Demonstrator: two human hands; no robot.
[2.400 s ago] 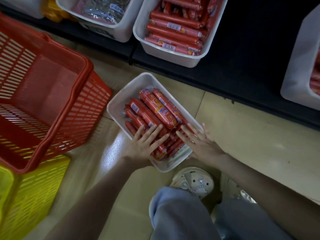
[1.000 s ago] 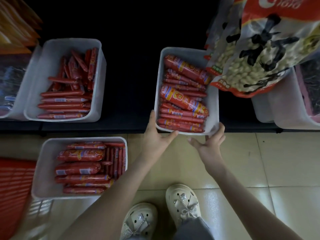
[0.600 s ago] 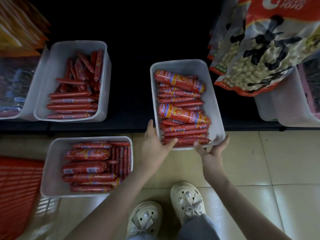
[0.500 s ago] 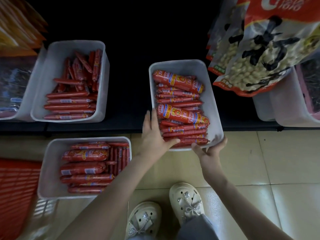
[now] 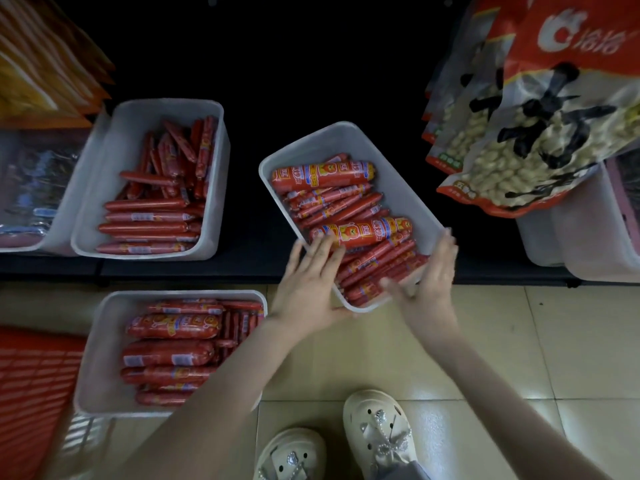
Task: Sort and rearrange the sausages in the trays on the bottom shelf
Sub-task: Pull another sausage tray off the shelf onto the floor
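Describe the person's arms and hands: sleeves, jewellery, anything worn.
The left forearm and right forearm are bare to the picture's edge; no sleeve shows. The left hand and right hand wear no gloves, and no ring, watch or bracelet shows.

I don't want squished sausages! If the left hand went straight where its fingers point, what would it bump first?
Most likely the fat labelled sausage in the angled tray; the left hand has fingertips nearly on it, though depth is unclear.
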